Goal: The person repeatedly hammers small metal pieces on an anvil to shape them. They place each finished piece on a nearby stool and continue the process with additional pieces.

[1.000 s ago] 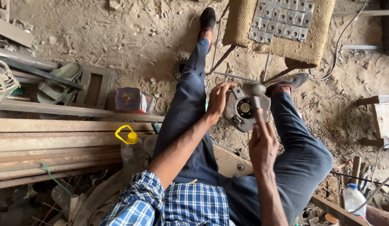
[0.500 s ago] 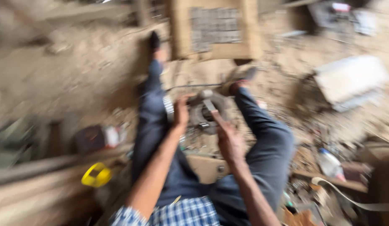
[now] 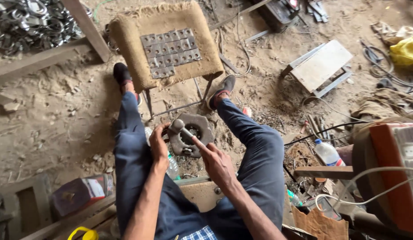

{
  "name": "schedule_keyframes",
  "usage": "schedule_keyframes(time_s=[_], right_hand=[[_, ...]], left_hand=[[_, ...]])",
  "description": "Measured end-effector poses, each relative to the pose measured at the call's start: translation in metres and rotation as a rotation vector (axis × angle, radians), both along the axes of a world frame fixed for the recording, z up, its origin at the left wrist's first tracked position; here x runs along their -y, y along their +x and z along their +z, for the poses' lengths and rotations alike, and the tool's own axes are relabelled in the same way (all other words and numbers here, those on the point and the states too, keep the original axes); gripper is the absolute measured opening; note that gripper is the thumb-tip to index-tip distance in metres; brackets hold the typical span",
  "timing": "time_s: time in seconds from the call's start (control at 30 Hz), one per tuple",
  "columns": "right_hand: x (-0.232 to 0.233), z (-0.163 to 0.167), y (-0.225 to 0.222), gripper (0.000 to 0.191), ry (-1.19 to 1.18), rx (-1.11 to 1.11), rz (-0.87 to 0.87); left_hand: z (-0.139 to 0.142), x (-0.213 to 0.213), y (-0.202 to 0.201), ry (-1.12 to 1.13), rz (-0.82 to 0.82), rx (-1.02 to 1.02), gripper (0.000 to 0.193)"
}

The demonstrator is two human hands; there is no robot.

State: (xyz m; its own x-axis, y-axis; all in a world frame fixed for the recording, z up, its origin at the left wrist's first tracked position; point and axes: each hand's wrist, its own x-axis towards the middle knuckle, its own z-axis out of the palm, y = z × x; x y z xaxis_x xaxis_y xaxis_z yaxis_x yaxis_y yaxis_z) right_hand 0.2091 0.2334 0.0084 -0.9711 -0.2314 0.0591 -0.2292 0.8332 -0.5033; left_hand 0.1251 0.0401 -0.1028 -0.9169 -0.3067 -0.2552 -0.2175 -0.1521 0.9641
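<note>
The person sits low on the sandy floor (image 3: 51, 115) with legs stretched out, and between the knees both hands meet over a dark, heavy metal block (image 3: 194, 133) with a round hole in its middle, lying on the ground. The right hand (image 3: 216, 162) is clenched around the handle of a hammer (image 3: 182, 129), forefinger laid out along the shaft, and the steel head sits just beyond the fingertips, over the near left edge of the block. The left hand (image 3: 159, 144) is curled in, fingertips touching the block's left rim close by the hammer head; whether it pinches something small there I cannot tell. Just under the left wrist a clear plastic bottle (image 3: 172, 168) lies against the thigh. Beyond the fingers, past the block, stands a stool padded with burlap (image 3: 126, 40), a grid of small square metal plates (image 3: 171, 52) laid on top, a shoe at each side of it. Farther off to the right of the hammer hand a small white bench (image 3: 323, 66) lies in the sand, and to the far left a heap of metal rings (image 3: 29, 22) rests beyond a wooden plank (image 3: 37, 62)
</note>
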Motion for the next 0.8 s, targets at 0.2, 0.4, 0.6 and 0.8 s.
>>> schedule_keyframes(time_s=[0.2,0.4,0.6,0.8], right_hand=[[0.003,-0.006,0.004,0.059,-0.003,0.037,-0.017],[-0.003,-0.014,0.004,0.066,-0.117,-0.218,0.089],[0.01,-0.01,0.013,0.058,-0.107,-0.142,0.09],[0.018,0.005,0.011,0.047,-0.129,-0.194,0.045]], left_hand=[[-0.011,0.0,0.003,-0.098,-0.003,-0.062,0.044],[-0.025,0.0,-0.005,-0.231,-0.023,-0.38,0.037],[-0.017,0.005,0.006,-0.061,0.061,-0.264,0.035],[-0.004,0.013,0.013,0.107,0.046,-0.067,0.044]])
